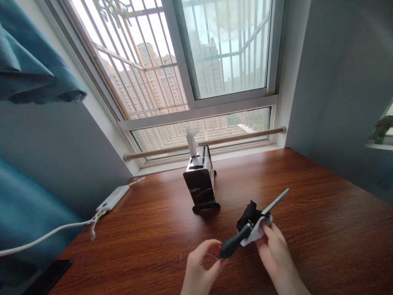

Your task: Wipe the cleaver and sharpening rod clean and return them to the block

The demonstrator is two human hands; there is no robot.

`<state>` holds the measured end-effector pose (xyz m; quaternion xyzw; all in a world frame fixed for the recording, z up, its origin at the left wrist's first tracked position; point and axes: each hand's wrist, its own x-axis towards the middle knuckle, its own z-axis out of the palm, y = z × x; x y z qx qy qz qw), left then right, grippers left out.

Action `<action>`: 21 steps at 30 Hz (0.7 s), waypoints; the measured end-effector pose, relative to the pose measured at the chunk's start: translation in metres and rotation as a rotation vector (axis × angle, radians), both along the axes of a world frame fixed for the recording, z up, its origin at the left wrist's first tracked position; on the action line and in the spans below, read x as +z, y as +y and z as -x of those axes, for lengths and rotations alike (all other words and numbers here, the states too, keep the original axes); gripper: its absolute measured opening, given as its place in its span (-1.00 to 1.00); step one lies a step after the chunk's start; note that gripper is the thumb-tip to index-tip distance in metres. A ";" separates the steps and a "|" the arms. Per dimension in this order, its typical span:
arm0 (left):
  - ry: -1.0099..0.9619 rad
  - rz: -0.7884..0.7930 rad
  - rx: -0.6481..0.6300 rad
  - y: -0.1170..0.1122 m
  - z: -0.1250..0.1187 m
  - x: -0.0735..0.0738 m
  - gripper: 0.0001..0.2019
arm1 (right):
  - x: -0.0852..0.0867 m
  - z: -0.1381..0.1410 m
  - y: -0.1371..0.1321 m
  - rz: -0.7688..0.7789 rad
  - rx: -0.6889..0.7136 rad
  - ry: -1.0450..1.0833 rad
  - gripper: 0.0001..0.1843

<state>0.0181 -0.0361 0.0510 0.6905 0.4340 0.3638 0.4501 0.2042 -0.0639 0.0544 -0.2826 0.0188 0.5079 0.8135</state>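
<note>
Above the brown wooden table, a sharpening steel-like rod with a ribbed black handle (pixel 235 243) points up to the right, its thin grey shaft (pixel 278 199) sticking out beyond a wrap. My left hand (pixel 203 264) has fingers and thumb closed at the butt of the handle. My right hand (pixel 274 245) pinches a white cloth or tissue (pixel 256 232) around the shaft. Crumpled black material (pixel 249 215) bunches against the white piece, near the handle's metal collar. The middle of the shaft is hidden.
Beyond the hands, a black and silver slotted stand (pixel 202 188) has a white tissue-like piece (pixel 190 141) upright in its top. A white power strip (pixel 113 198) with a cable lies left. A dark flat object (pixel 50 276) is at the table's (pixel 147 254) left edge. A barred window is behind.
</note>
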 end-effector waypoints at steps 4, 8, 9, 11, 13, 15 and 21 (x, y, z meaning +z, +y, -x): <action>0.308 -0.152 0.537 0.005 0.064 -0.022 -0.70 | 0.000 -0.015 -0.009 0.057 -0.068 -0.006 -0.71; 0.472 -0.021 0.503 0.020 0.108 -0.037 -0.74 | 0.004 -0.024 -0.013 0.128 -0.116 0.019 -0.97; 0.495 -0.026 0.467 0.022 0.114 -0.039 -0.76 | 0.005 -0.025 -0.014 0.143 -0.121 0.020 -0.96; 0.512 -0.036 0.430 0.026 0.120 -0.043 -0.77 | 0.007 -0.025 -0.017 0.162 -0.125 0.009 -0.85; 0.515 -0.022 0.399 0.028 0.121 -0.045 -0.74 | 0.008 -0.026 -0.020 0.183 -0.130 0.005 -0.83; 0.529 0.007 0.349 0.029 0.119 -0.044 -0.72 | 0.009 -0.027 -0.022 0.213 -0.144 0.010 -0.82; 0.639 0.064 0.323 0.029 0.104 -0.028 -0.82 | 0.009 -0.028 -0.025 0.247 -0.181 0.021 -0.78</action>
